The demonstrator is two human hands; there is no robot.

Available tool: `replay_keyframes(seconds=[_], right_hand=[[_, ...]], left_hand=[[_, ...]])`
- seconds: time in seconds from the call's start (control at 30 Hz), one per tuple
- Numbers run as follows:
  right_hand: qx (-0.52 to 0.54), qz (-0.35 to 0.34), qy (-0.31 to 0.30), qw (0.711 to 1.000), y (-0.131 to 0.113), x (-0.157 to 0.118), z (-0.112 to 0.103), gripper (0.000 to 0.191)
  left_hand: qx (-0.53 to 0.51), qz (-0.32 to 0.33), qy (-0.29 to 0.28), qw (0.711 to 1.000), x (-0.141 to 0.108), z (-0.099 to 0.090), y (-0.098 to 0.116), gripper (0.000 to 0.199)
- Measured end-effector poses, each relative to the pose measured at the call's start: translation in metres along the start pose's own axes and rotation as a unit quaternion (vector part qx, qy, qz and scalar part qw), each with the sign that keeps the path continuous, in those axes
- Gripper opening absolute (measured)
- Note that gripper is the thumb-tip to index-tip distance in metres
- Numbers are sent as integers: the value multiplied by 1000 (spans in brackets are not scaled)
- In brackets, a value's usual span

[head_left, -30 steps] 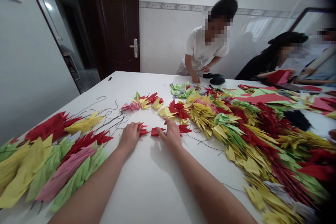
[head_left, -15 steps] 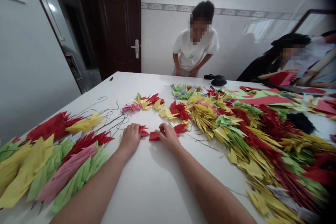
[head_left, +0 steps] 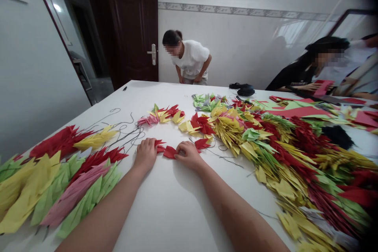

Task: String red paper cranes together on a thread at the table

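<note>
Near the middle of the white table [head_left: 156, 212], my left hand [head_left: 146, 153] has its fingers closed over the left end of a red folded paper piece [head_left: 160, 146]. Just right of it, my right hand [head_left: 189, 154] pinches a second red paper piece [head_left: 169, 152] between thumb and forefinger. A further red piece [head_left: 202, 144] lies behind the right hand. Beyond both hands is a short row of pink, yellow and red folded papers [head_left: 165, 115]. Dark threads [head_left: 130, 132] trail left of my left hand.
Green, pink, red and yellow paper strings [head_left: 73, 197] lie at left. A big pile of folded papers [head_left: 280, 165] fills the right side. Across the table a person in white [head_left: 193, 59] bends over; another in black [head_left: 298, 73] sits at right. Dark items [head_left: 245, 89] lie at the far edge.
The red piece in my right hand has shifted slightly left, toward the left hand. The person in white has moved left and turned aside. The seated person's red paper has changed angle.
</note>
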State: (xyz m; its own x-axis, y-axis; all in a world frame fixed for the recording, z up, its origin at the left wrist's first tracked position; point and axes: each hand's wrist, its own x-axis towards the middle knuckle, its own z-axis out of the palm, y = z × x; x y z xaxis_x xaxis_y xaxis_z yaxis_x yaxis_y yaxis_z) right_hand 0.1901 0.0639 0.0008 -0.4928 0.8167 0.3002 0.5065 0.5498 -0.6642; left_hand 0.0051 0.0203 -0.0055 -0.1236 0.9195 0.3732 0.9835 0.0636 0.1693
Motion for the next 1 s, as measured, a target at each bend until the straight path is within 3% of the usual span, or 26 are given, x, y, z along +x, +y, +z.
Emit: replay_keyframes(seconds=[0.2, 0.37, 0.63, 0.83, 1.0], right_hand=[[103, 52, 27, 993, 5, 2, 1, 7], [106, 98, 66, 987, 7, 5, 3, 14], [152, 76, 67, 983, 2, 4, 0, 21], [202, 62, 22, 977, -4, 2, 1, 22], [248, 75, 48, 965, -2, 4, 4, 27]], left_hand=[[-12, -3, 15, 1000, 1, 2, -1, 24], [-31, 5, 22, 999, 2, 4, -3, 25], [-40, 21, 24, 999, 1, 6, -3, 25], [-34, 33, 15, 999, 1, 3, -2, 25], [-34, 40, 14, 999, 0, 1, 0, 26]])
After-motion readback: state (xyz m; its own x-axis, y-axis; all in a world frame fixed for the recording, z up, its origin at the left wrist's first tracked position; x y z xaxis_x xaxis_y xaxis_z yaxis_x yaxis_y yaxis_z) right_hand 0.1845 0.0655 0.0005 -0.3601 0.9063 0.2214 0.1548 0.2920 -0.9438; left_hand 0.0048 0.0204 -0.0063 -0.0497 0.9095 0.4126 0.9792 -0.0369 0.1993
